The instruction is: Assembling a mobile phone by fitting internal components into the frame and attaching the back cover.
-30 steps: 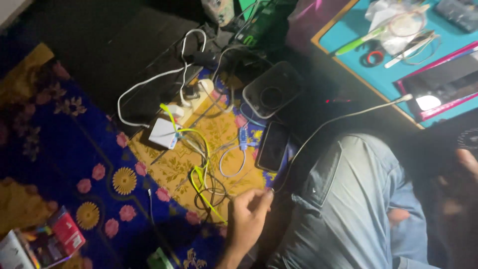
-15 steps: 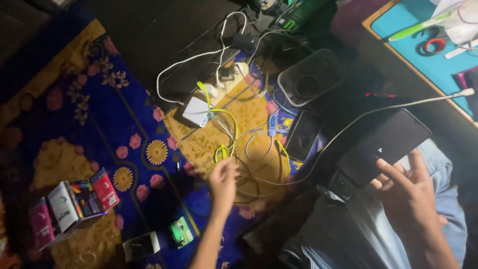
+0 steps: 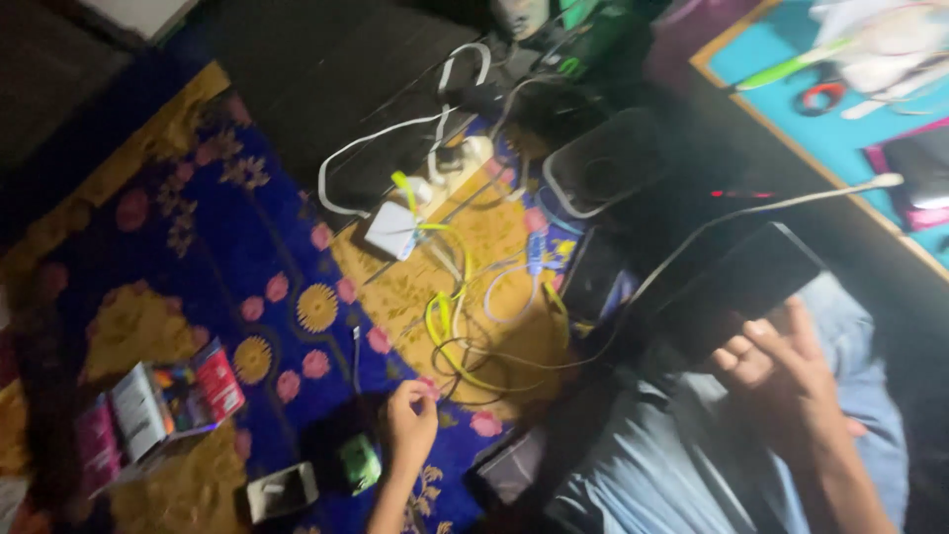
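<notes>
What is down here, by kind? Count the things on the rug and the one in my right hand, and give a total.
Dark flat device, held in the right hand: 1
Yellow cable: 1
White plug adapter: 1
Printed carton: 1
Small grey box: 1
Total: 5

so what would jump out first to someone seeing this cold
Probably the tangle of yellow and white cables in the middle, lying on a blue floral rug. Just below it the left hand pinches at a thin cable, while the right hand holds a dark flat device over the lap. A teal mat with tools shows at top right.
</notes>
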